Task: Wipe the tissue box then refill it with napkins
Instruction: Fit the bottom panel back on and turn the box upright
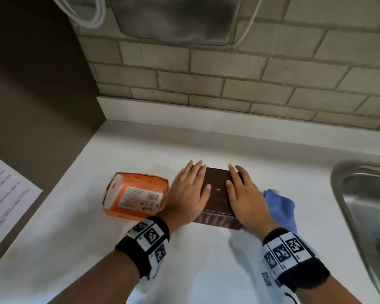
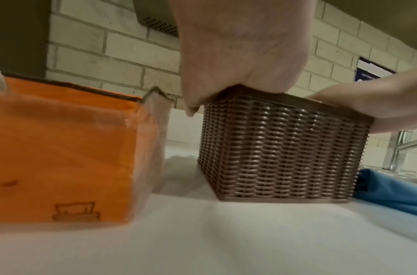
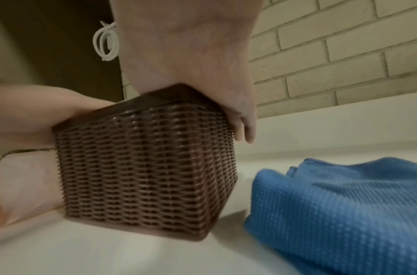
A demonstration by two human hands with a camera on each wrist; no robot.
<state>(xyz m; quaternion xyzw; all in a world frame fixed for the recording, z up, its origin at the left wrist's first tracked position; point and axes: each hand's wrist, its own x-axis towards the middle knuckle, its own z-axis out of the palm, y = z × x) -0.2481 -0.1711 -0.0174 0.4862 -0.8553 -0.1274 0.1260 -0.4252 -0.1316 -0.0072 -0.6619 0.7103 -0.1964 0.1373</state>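
Both hands, left hand (image 1: 188, 191) and right hand (image 1: 246, 194), press flat on the brown woven plastic tissue box (image 1: 216, 194), fingers (image 1: 195, 170) straight and close together. An orange cardboard napkin pack (image 1: 136, 195) lies at nine o'clock of it on the white surface (image 1: 195, 270). A blue cloth (image 1: 280, 207) (crumpled) lies at three o'clock.

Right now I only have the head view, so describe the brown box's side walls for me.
Observer: The tissue box has woven, basket-style walls. The left wrist view shows them clearly.
Operator: Report how the right hand sits on it.
Observer: The right hand lies flat on the lid, with fingers drooping over the edge above the blue cloth.
Operator: Check beyond that cloth.
Observer: A chrome tap stands behind it.
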